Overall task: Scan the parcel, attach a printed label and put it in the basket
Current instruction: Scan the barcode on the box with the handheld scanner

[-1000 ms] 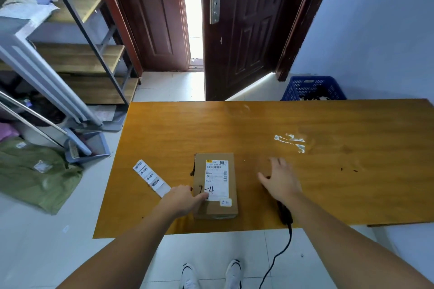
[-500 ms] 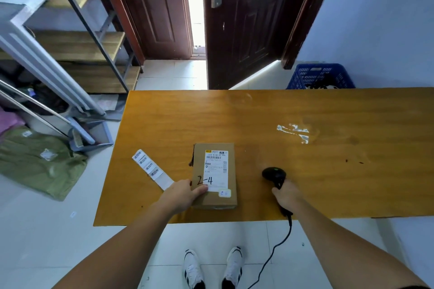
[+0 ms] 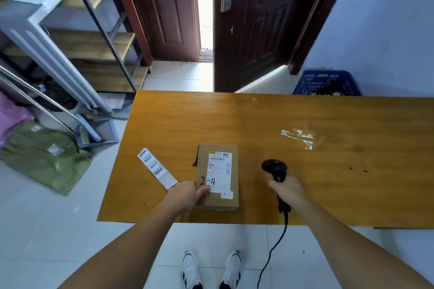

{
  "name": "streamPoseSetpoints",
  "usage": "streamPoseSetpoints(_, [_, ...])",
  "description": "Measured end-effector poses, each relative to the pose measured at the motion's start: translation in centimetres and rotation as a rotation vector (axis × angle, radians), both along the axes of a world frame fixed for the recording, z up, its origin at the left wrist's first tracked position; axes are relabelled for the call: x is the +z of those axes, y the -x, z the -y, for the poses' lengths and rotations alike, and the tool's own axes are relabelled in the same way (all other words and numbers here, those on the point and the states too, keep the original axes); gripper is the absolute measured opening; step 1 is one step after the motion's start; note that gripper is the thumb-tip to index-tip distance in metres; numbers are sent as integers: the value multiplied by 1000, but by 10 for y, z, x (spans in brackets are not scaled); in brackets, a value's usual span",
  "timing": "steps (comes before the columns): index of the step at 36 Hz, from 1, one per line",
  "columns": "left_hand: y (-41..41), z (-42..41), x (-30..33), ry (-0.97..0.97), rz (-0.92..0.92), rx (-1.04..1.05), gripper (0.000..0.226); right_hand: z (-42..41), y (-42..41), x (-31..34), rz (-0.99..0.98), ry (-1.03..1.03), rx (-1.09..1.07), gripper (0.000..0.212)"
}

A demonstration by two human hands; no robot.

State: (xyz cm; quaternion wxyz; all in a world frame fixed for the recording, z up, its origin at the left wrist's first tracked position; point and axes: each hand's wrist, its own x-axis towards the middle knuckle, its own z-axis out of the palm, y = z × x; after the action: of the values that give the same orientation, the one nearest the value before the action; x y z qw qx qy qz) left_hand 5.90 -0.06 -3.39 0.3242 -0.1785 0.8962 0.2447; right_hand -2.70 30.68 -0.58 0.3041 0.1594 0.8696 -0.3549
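A small brown cardboard parcel (image 3: 231, 199) lies flat near the front edge of the wooden table (image 3: 305, 171), with a white shipping label and "2-4" written on top. My left hand (image 3: 186, 196) rests on its left front corner, thumb on the top face. My right hand (image 3: 290, 191) grips the handle of a black barcode scanner (image 3: 276, 169), lifted to the right of the parcel, head pointing away from me. A strip of printed labels (image 3: 156, 168) lies on the table left of the parcel. The blue basket (image 3: 326, 83) stands on the floor beyond the table's far right edge.
The scanner's black cable (image 3: 274, 248) hangs off the front table edge toward the floor. White tape scraps (image 3: 299, 137) stick to the tabletop at right. Metal shelving (image 3: 94, 37) and green and pink bags (image 3: 44, 159) fill the floor at left. A dark door (image 3: 253, 23) stands ajar ahead.
My right hand went from lying flat on the table to closing on the scanner's handle and lifting it beside the parcel. My left hand stayed on the parcel.
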Motion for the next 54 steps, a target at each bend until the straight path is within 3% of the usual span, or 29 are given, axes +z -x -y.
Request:
streamPoseSetpoints(10, [2,-12,5,72,38,-50,65,52,8,66,-67,226,-68,27])
streamPoseSetpoints(17, [3,-27,1,80,43,-64,66,88,-19,69,-73,210,55,25])
streamPoseSetpoints(29, [0,-29,-1,107,10,-66,65,109,-34,72,-76,241,44,20])
streamPoseSetpoints(42, [-1,-32,6,93,20,-29,61,69,-21,48,-69,192,-24,36])
streamPoseSetpoints(54, [-6,-33,1,82,-25,36,73,-7,-20,1,-79,-18,-97,18])
